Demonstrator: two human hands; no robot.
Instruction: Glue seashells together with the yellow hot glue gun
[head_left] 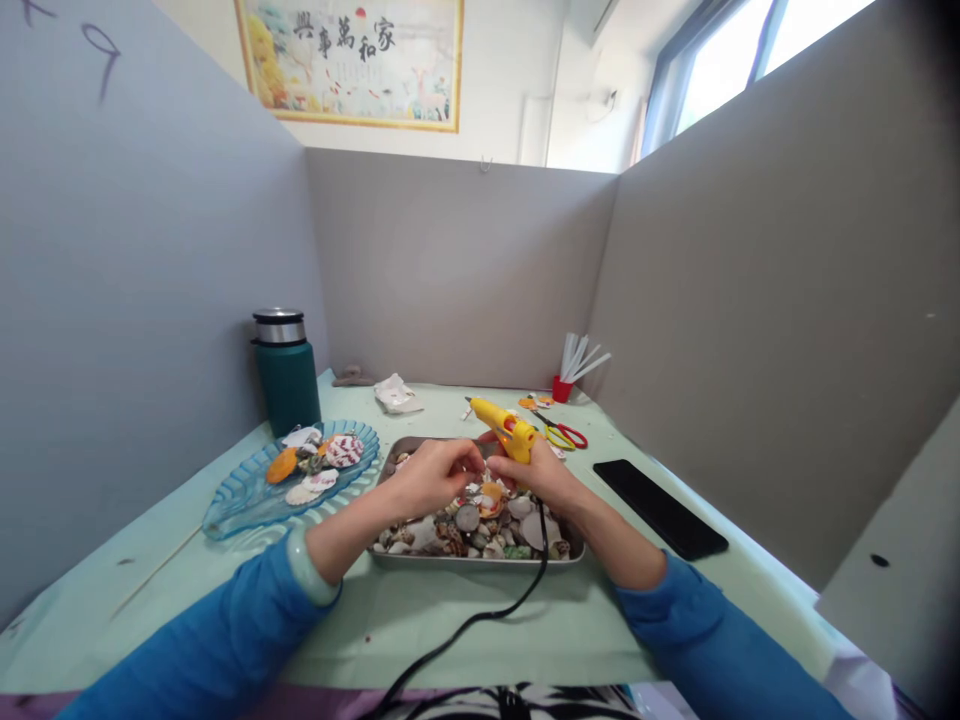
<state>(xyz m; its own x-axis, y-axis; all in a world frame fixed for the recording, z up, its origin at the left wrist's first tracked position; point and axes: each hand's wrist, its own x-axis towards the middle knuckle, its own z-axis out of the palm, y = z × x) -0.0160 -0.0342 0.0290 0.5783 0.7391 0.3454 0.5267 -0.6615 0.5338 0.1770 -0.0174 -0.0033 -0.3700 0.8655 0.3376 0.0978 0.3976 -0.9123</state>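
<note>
My right hand (541,474) is wrapped round the yellow hot glue gun (504,422), whose dark nozzle points up and to the left. A black cord (480,618) runs from the gun's handle down to the front edge of the table. Close beside it, my left hand (441,470) has its fingers bent in a pinch; anything between the fingertips is too small or hidden to tell. Both hands are over a metal tray (480,562) filled with mixed seashells (466,518). Parts of the tray's far side are hidden by the hands.
At left, a blue glass plate (238,508) bears several shells, with a green bottle (286,380) behind. Scissors (571,437), a red cup (562,389) of glue sticks and crumpled paper (397,394) lie farther back. A black phone (660,508) is at right. Grey partitions (457,270) enclose the table.
</note>
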